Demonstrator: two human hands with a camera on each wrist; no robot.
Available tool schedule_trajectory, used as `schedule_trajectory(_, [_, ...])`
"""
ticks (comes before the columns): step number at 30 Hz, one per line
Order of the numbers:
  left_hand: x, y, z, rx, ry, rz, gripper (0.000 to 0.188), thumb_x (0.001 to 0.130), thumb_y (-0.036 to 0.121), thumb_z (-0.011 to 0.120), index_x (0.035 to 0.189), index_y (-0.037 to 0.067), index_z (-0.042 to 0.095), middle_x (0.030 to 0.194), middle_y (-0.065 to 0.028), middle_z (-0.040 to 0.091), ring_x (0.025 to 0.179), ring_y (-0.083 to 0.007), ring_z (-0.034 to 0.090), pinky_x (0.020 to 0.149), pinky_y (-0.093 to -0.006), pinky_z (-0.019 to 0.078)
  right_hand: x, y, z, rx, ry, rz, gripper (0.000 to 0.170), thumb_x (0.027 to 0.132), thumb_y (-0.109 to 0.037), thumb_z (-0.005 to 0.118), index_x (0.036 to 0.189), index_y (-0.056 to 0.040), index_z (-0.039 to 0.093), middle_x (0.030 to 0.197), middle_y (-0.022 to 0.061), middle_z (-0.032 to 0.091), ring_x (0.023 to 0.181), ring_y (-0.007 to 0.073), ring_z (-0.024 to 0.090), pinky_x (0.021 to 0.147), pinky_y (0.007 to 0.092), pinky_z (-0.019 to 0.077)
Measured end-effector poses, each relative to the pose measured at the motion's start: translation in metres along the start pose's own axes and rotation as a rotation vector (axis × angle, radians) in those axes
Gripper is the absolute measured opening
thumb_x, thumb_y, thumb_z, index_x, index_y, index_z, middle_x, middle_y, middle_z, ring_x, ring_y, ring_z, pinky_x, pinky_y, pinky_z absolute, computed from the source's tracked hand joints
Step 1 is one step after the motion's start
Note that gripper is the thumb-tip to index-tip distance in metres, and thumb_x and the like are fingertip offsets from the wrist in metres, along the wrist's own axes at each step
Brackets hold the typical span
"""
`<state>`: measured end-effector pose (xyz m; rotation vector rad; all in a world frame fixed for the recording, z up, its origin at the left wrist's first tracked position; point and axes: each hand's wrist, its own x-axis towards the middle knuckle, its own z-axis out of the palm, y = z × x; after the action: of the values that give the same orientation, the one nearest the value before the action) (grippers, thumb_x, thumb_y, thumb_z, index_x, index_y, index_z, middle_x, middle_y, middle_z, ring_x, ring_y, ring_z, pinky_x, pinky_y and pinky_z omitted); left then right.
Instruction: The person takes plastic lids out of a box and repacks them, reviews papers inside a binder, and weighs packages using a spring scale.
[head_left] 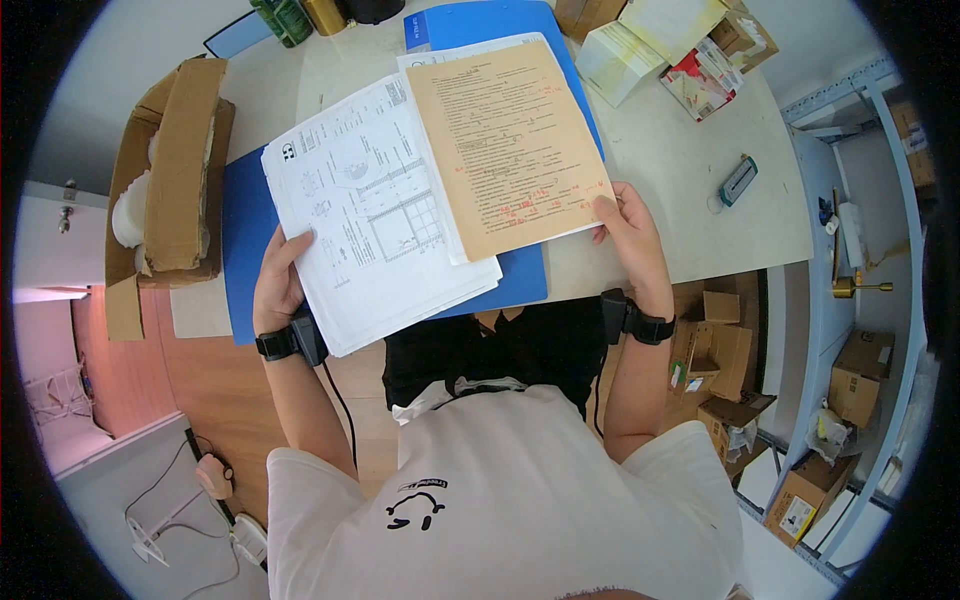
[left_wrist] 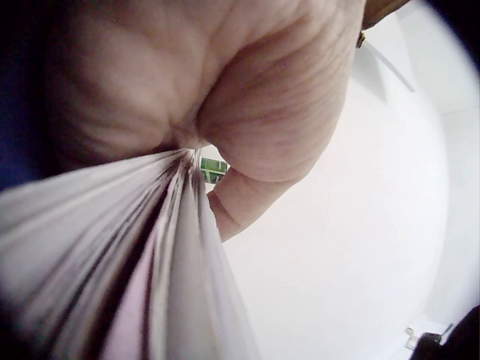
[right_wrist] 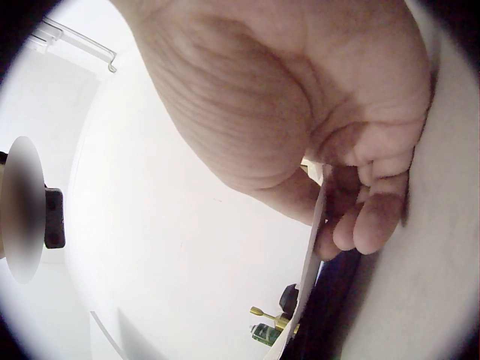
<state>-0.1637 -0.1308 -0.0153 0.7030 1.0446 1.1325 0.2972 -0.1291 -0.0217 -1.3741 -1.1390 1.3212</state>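
A stack of white printed sheets (head_left: 350,200) with line drawings spreads over the desk in front of me. My left hand (head_left: 278,280) grips its left edge, thumb on top. In the left wrist view many page edges (left_wrist: 150,262) fan out from that hand's grip. A tan printed sheet (head_left: 510,140) with red handwritten marks overlaps the stack on the right. My right hand (head_left: 635,240) pinches its lower right corner, thumb above and fingers curled beneath in the right wrist view. Blue folders (head_left: 245,220) show under the papers.
On the desk (head_left: 680,220), an open cardboard box (head_left: 185,180) stands at the left. A white box (head_left: 615,65), a red-and-white package (head_left: 690,90) and a small teal device (head_left: 738,181) lie to the right. Green cans (head_left: 285,20) stand at the back. A shelf (head_left: 850,200) with cartons stands beyond.
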Motion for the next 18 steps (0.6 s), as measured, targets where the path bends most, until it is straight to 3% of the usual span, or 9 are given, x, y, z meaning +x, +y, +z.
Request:
schedule_trajectory(14, [-0.0006, 0.0005, 0.001, 0.007, 0.003, -0.002, 0.062, 0.093, 0.008, 0.06, 0.146, -0.009, 0.034, 0.142, -0.0232, 0.052, 0.124, -0.0299, 0.06, 0.103, -0.0394, 0.0517, -0.0017, -0.0053, 0.0016, -0.003, 0.011, 0.01, 0.03, 0.102, -0.02, 0.06, 0.122, 0.0006, 0.054, 0.095, 0.0041, 0.065, 0.075, 0.008, 0.056, 0.066, 0.024, 0.0481])
schedule_trajectory(18, [-0.0007, 0.0007, 0.0024, 0.009, 0.02, -0.007, 0.061, 0.092, 0.007, 0.06, 0.146, -0.009, 0.035, 0.14, -0.0234, 0.054, 0.123, -0.0299, 0.061, 0.102, -0.0394, 0.0522, -0.0038, -0.0099, 0.0024, -0.058, -0.001, 0.003, 0.04, 0.098, -0.024, 0.067, 0.125, 0.0012, 0.053, 0.105, 0.007, 0.066, 0.081, 0.0084, 0.058, 0.069, 0.0238, 0.0488])
